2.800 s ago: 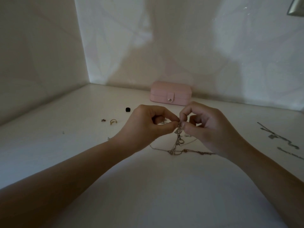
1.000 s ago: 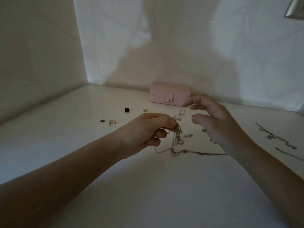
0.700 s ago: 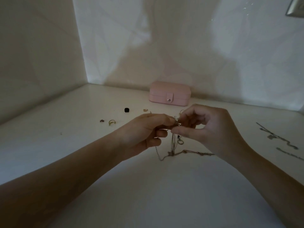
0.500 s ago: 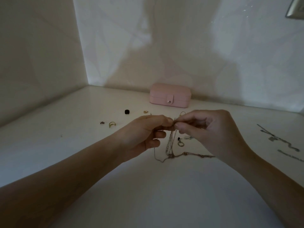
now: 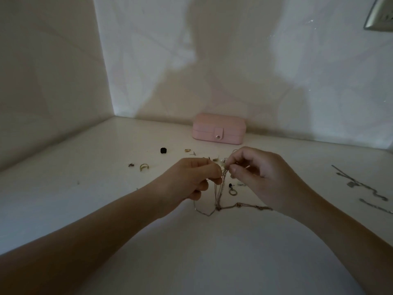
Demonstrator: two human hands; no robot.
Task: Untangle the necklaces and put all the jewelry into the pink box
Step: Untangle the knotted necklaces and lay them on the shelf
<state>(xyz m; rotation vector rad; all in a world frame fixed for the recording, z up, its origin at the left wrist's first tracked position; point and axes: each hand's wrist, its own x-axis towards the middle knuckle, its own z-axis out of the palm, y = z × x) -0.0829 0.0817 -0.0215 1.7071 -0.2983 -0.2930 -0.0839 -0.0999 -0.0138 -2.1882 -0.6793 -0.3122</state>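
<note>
My left hand (image 5: 191,177) and my right hand (image 5: 259,177) meet above the white tabletop, both pinching the top of a tangle of thin silver necklaces (image 5: 219,194). The chains hang down from my fingertips and trail along the table towards the right. The pink box (image 5: 219,128) stands shut with its snap fastened, against the back wall beyond my hands. Small loose jewelry lies around: a gold ring (image 5: 144,166), a black bead (image 5: 163,150), a hoop earring (image 5: 232,191) and small studs (image 5: 192,153).
Two separate silver chains (image 5: 359,185) lie stretched out at the right of the white table (image 5: 74,188). Walls close the table at the back and the left. A metal plate (image 5: 379,15) is on the wall at top right.
One second ago my right hand was open and off the chains; it has come back and pinched the tangle beside my left hand. The tangle now hangs a little higher.
</note>
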